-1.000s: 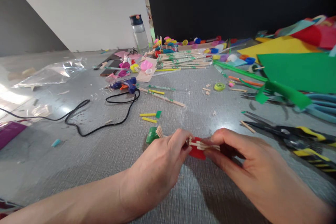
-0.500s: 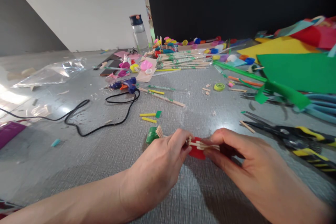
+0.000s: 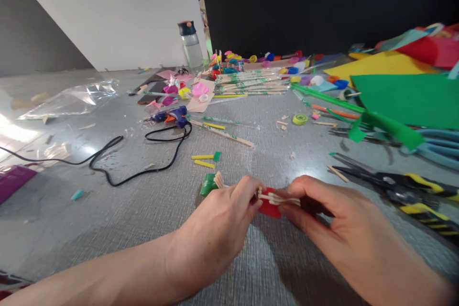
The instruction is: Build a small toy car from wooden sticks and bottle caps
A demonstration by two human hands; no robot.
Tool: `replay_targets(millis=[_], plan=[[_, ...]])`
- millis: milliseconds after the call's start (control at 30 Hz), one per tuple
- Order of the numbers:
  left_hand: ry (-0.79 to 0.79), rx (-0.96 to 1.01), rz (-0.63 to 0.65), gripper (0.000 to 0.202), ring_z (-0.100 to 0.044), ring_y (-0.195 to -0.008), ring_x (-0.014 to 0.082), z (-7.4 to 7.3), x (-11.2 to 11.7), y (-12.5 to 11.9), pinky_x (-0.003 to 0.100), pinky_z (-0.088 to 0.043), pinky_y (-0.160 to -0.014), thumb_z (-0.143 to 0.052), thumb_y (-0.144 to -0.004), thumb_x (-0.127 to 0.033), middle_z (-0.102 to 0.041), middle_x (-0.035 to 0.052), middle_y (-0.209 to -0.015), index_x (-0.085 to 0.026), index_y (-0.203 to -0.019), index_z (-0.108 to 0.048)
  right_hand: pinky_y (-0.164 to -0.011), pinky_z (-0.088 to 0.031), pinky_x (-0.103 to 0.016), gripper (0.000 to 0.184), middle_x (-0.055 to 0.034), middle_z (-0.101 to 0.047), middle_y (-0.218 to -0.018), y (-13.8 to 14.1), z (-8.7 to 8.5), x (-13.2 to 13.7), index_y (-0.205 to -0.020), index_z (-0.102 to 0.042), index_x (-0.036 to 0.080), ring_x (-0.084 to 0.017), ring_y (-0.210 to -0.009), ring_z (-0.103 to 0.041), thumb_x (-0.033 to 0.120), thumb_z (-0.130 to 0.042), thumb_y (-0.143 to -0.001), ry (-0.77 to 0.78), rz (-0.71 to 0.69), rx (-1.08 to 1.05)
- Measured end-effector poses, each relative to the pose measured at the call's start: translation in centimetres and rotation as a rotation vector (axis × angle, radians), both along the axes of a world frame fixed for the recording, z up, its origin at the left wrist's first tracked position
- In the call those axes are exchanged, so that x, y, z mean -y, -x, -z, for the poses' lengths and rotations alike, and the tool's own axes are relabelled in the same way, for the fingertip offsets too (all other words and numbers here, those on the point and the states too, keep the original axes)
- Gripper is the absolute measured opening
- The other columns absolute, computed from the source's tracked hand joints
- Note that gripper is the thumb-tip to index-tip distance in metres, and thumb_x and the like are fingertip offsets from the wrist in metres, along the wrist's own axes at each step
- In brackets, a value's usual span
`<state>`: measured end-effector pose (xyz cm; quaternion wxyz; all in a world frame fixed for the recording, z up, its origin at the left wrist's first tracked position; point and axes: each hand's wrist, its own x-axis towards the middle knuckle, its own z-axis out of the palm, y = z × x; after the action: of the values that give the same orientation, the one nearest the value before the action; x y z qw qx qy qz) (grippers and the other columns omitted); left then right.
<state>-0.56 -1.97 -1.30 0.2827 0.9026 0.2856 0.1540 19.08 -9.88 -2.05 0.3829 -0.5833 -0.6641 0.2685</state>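
Note:
My left hand [image 3: 218,224] and my right hand [image 3: 337,222] meet low in the middle of the grey table [image 3: 143,220]. Both pinch a small bundle of thin wooden sticks [image 3: 278,197] with a red cap [image 3: 268,207] under it. The left fingers are closed round the bundle's left part, and stick ends [image 3: 217,180] poke out behind the hand beside a green cap [image 3: 208,184]. The right thumb and fingers close on the bundle's right end.
Pliers with yellow-black handles [image 3: 401,186] lie to the right, with green and yellow foam sheets [image 3: 405,98] behind. A blue glue gun [image 3: 172,115] with a black cord [image 3: 118,158] lies left of centre. Wrapped chopsticks [image 3: 251,81], coloured caps, a water bottle [image 3: 190,47] and plastic bags [image 3: 68,100] sit farther back.

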Motion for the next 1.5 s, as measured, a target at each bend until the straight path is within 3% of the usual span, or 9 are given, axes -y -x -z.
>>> replay_targets(millis=[500, 933, 1133, 1333, 1500], plan=[[-0.004, -0.035, -0.022, 0.014, -0.063, -0.07, 0.0186, -0.2, 0.1, -0.1, 0.03, -0.042, -0.062, -0.042, -0.104, -0.015, -0.065, 0.002, -0.082, -0.017, -0.1, -0.055, -0.06, -0.046, -0.026, 0.017, 0.0061, -0.068, -0.077, 0.1, -0.1, -0.1, -0.086, -0.062, 0.025, -0.013, -0.066, -0.061, 0.027, -0.057, -0.103, 0.074, -0.004, -0.046], [0.028, 0.018, -0.004, 0.011, -0.065, -0.076, 0.0174, -0.2, 0.0, 0.2, 0.029, -0.044, -0.067, -0.048, -0.104, -0.014, -0.068, 0.0009, -0.087, -0.017, -0.108, -0.057, -0.06, -0.048, -0.02, 0.003, 0.008, -0.07, -0.084, -0.2, 0.1, 0.0, -0.1, -0.065, 0.03, -0.01, -0.065, -0.06, 0.029, -0.063, -0.101, 0.08, 0.008, -0.036], [0.049, 0.016, -0.022, 0.019, -0.071, -0.081, 0.0191, -0.5, 0.0, -0.1, 0.03, -0.049, -0.07, -0.05, -0.103, -0.014, -0.073, 0.0014, -0.096, -0.019, -0.119, -0.058, -0.058, -0.049, -0.023, 0.007, 0.007, -0.07, -0.086, -0.9, 0.1, 0.1, -0.107, -0.065, 0.032, -0.012, -0.067, -0.063, 0.032, -0.065, -0.1, 0.122, 0.044, 0.012], [-0.049, 0.03, -0.042, 0.034, -0.073, -0.078, 0.0197, 0.0, 0.1, 0.2, 0.031, -0.05, -0.069, -0.053, -0.102, -0.014, -0.074, 0.0013, -0.096, -0.022, -0.134, -0.049, -0.051, -0.047, -0.023, 0.002, 0.0067, -0.068, -0.075, -1.1, -0.1, -0.2, -0.098, -0.067, 0.03, -0.012, -0.058, -0.061, 0.03, -0.065, -0.098, 0.062, 0.005, 0.022], [-0.038, 0.054, -0.04, 0.042, -0.064, -0.064, 0.0139, 0.2, 0.3, 0.6, 0.027, -0.046, -0.063, -0.053, -0.101, -0.016, -0.069, -0.0041, -0.082, -0.024, -0.141, -0.041, -0.051, -0.046, -0.022, 0.003, 0.0077, -0.068, -0.074, -1.3, -0.1, -0.2, -0.097, -0.066, 0.029, -0.011, -0.057, -0.061, 0.027, -0.064, -0.098, 0.054, 0.01, 0.049]])
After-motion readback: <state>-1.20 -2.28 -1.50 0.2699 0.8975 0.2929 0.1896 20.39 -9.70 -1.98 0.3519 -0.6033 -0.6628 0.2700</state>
